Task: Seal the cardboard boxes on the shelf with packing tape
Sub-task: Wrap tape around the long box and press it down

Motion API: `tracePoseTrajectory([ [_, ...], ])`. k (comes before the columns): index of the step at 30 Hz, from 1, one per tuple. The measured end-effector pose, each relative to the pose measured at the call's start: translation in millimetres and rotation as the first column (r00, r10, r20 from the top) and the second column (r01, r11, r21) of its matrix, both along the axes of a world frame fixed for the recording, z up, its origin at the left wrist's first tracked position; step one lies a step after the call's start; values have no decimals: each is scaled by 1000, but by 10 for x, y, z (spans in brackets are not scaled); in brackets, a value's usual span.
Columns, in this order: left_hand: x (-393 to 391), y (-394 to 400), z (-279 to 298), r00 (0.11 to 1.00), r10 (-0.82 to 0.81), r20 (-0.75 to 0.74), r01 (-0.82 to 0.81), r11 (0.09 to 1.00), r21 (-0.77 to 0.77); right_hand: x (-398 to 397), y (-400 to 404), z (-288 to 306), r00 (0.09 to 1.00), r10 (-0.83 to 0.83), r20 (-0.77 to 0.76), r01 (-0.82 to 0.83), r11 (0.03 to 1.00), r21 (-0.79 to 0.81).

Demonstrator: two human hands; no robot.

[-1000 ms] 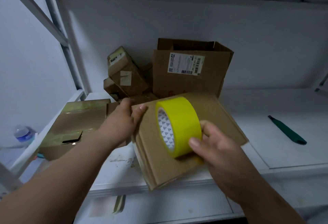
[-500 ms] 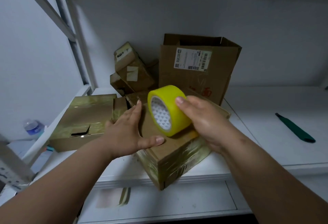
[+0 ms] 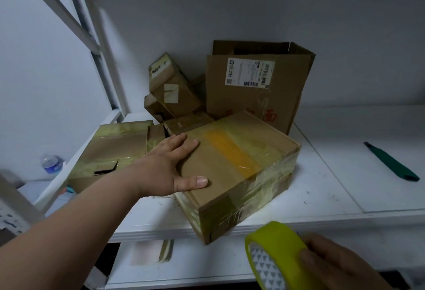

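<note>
My left hand (image 3: 171, 170) lay flat on the near-left top of the taped cardboard box (image 3: 239, 174), fingers straight and spread, thumb out toward me. That box sat askew at the near edge of the white shelf (image 3: 322, 197), one corner overhanging. My right hand (image 3: 331, 264), near and low at the right, gripped the yellow tape roll (image 3: 273, 250) with curled fingers. An open box (image 3: 257, 87) stood behind; a green cutter (image 3: 391, 163) lay far right.

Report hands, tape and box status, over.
Left hand flat on the taped brown cardboard box. Right hand has a grip on the yellow packing tape roll, off the box. Nothing in the way.
</note>
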State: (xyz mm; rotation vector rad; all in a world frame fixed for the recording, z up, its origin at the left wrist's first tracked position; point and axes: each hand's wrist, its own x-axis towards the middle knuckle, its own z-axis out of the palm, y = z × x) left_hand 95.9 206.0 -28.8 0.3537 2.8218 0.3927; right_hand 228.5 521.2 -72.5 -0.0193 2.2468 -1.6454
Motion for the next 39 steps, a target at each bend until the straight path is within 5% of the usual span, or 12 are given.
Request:
tracePoseTrajectory([
  [5, 76, 292, 381, 1000, 5, -18, -11, 950, -312, -117, -303, -359, 996, -39, -81, 49, 991, 124],
  [10, 433, 730, 233, 986, -166, 4, 161, 949, -272, -266, -442, -439, 987, -126, -103, 137, 985, 106],
  [12, 541, 737, 62, 989, -133, -70, 106, 947, -303, -267, -427, -424, 985, -146, -95, 155, 983, 99],
  [18, 395, 682, -16, 992, -66, -105, 56, 994, -94, -14, -444, -466, 979, -183, -91, 175, 981, -89],
  [23, 297, 513, 505, 996, -13, -83, 23, 992, 124, -31, -242, 227, 938, 311, -157, -344, 895, -284],
  [26, 165, 372, 771, 987, 92, 132, -148, 848, 509, -233, -235, 647, 893, 255, -371, -373, 880, -294],
  [28, -7, 355, 719, 970, 209, 127, -244, 785, 569, -461, -401, 870, 876, 141, -460, -280, 927, -248],
  [30, -113, 310, 566, 945, 303, -122, -225, 875, 429, -764, -577, 949, 875, 64, -480, -150, 978, -143],
  [32, -160, 291, 409, 932, 179, -314, -96, 960, 263, -1000, -730, 993, 878, -1, -479, -58, 992, -108],
  [34, -91, 250, 328, 983, -29, -179, 64, 979, 193, -1150, -779, 978, 900, -66, -430, -19, 981, -191],
  [36, 8, 219, 295, 997, -64, -29, 69, 972, 224, -1200, -793, 941, 929, -66, -364, -28, 968, -248],
  [39, 22, 195, 295, 996, -92, -13, 93, 990, 101, -1110, -770, 928, 927, -34, -374, -59, 970, -236],
])
